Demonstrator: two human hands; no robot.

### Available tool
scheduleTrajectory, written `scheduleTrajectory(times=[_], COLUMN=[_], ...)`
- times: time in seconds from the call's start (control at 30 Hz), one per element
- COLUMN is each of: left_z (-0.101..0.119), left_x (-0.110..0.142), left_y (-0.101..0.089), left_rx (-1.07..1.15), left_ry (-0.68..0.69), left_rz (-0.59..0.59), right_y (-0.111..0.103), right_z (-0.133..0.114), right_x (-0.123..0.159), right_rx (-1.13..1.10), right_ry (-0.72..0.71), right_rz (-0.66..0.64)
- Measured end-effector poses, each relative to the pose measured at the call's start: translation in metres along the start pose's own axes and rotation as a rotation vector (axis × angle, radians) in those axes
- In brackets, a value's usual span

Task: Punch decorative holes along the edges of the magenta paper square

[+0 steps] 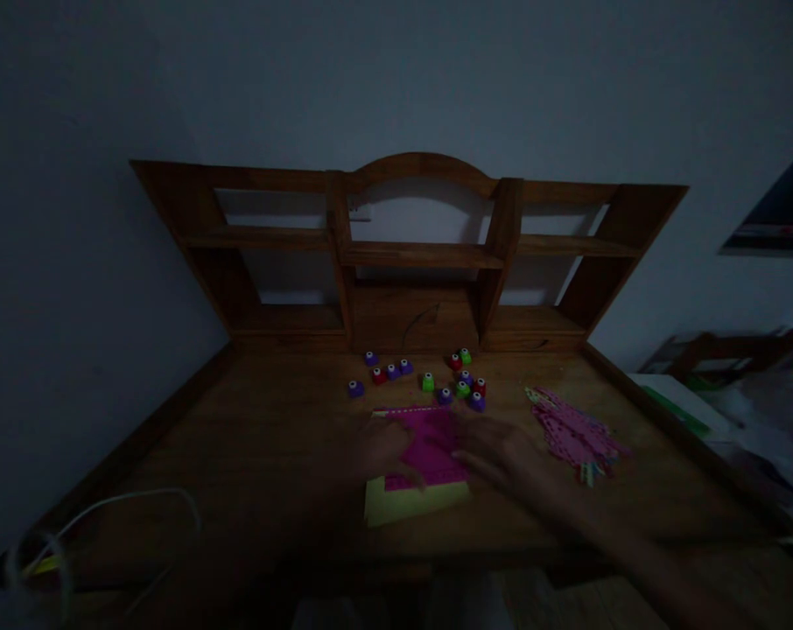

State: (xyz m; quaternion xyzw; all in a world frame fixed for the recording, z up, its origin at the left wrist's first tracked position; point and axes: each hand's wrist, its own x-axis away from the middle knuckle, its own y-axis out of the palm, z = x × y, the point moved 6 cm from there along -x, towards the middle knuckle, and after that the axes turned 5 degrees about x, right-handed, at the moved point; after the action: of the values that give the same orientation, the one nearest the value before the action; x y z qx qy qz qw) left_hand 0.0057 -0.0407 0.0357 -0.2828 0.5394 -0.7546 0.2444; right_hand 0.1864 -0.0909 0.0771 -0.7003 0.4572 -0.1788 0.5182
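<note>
A magenta sheet of paper with small cut marks along its top and bottom edges lies on a pale yellow sheet in the middle of the desk. My left hand rests on the left side of the magenta sheet, thumb and fingers spread. On its right side is my right hand, fingers stretched out and thumb apart, slightly blurred. Neither hand appears to grip anything. Just beyond the paper stand several small purple, red and green craft punches, among them a green one and a purple one.
Pink patterned paper strips lie in a pile to the right. A wooden shelf unit rises at the back of the desk. A white cable curls at the left front. The room is dim.
</note>
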Motion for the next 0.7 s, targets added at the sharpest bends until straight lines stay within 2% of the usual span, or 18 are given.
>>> scheduleTrajectory(times=[0.07,0.13,0.17,0.27,0.4,0.5,0.7], left_z=[0.003,0.011,0.021,0.048,0.056,0.055,0.057], left_x=[0.016,0.041,0.054,0.085,0.09,0.085,0.087], left_y=[0.001,0.009,0.017,0.045,0.07,0.073,0.068], left_rx=[-0.005,0.016,-0.005,-0.077,-0.102,-0.11,-0.095], left_ry=[0.003,0.006,0.073,0.244,0.22,0.221,0.228], left_rz=[0.203,0.399,0.433,0.486,0.437,0.427,0.443], right_y=[0.014,0.034,0.042,0.056,0.067,0.071,0.071], right_z=[-0.02,-0.034,-0.037,-0.04,-0.038,-0.037,-0.042], right_x=[0.021,0.038,0.044,0.052,0.052,0.053,0.057], right_rx=[0.009,0.041,0.054,0.089,0.116,0.153,0.194], right_ry=[-0.118,-0.177,-0.176,-0.175,-0.205,-0.257,-0.293], right_rz=[0.099,0.049,0.038,0.038,0.03,0.06,0.136])
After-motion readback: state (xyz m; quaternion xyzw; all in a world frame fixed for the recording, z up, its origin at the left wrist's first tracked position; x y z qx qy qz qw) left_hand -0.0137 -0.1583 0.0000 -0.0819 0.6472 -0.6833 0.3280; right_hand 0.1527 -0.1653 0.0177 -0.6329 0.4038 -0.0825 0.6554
